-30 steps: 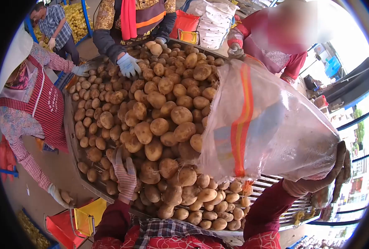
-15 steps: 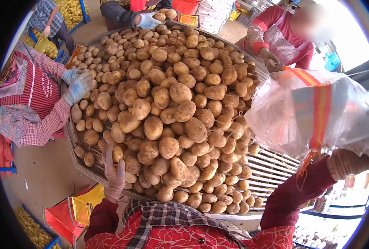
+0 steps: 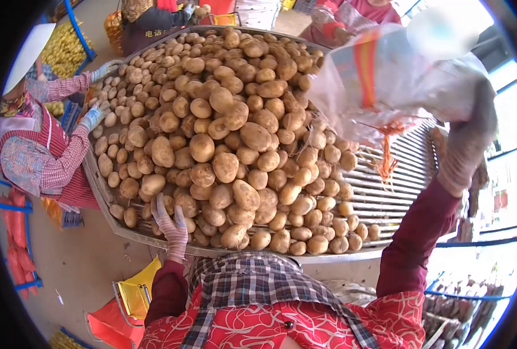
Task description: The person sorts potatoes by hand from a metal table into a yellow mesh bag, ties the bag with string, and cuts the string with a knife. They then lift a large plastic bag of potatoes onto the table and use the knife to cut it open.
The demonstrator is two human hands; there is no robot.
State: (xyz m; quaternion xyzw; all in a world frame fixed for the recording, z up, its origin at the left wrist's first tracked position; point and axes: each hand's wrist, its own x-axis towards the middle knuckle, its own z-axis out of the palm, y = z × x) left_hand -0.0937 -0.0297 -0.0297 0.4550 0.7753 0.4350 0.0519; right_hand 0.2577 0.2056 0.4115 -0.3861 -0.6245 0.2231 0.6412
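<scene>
A large heap of potatoes (image 3: 235,139) covers most of a slatted metal sorting table (image 3: 395,180). My left hand (image 3: 171,228), in a striped glove, lies at the table's near edge with its fingers spread against the potatoes, gripping none. At the right, my gloved right hand (image 3: 466,142) is raised and closed on the end of a translucent plastic sack (image 3: 395,75) with a red-and-orange stripe. The sack hangs sideways over the table's right side, its other end towards the heap. Orange string (image 3: 388,160) dangles below it.
A co-worker in a striped apron (image 3: 52,151) has both gloved hands at the left edge. Another person's dark sleeve (image 3: 153,26) is at the far side, and a person in red (image 3: 357,20) stands behind the sack. A red-and-yellow folding holder (image 3: 124,305) stands below left.
The sack has been lifted and shifted away from me, and its string now hangs free. My right hand has risen with it. The left-side co-worker has straightened up.
</scene>
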